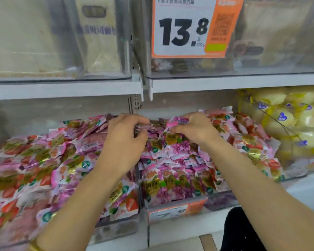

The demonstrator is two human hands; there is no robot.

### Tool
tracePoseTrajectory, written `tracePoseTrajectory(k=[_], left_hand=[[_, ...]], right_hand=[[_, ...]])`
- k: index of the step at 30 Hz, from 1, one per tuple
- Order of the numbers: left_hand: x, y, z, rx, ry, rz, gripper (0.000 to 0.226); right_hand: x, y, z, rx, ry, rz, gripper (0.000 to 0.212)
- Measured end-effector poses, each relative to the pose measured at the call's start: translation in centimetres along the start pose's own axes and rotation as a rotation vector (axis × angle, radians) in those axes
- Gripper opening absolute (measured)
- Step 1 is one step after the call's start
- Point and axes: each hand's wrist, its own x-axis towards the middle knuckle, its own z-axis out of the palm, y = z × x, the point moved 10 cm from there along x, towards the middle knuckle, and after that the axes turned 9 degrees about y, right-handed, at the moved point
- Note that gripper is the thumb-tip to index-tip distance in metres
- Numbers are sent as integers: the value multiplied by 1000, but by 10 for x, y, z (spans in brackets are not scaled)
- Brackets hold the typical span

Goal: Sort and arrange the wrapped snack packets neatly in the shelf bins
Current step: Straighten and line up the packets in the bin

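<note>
**Hands meet at the bin's back row**

Packets [168,142] fill the middle bin [178,208], long axes running left-right. Left hand [124,140] curls its fingers on a dark packet [143,128]; right hand [192,129] pinches a pink packet [176,121]. Both are equally near, reaching away from the person.

Your way in is the open gap between the heaped pink packets [65,160] and the upper shelf [65,87]; the clear divider [138,178] splits the bins; yellow packets [288,124] wall the right.
</note>
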Motion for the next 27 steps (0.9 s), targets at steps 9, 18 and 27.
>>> tracePoseTrajectory(k=[9, 18, 27], left_hand=[[-10, 11, -10, -29, 18, 60, 25], [-26, 25, -14, -20, -26, 105, 23], [-35, 33, -14, -3, -47, 107, 22]], right_hand=[[-21, 1, -37, 307, 30, 112, 27], [-67, 2, 10, -173, -251, -71, 72], [-68, 12, -3, -319, -297, -143, 49]])
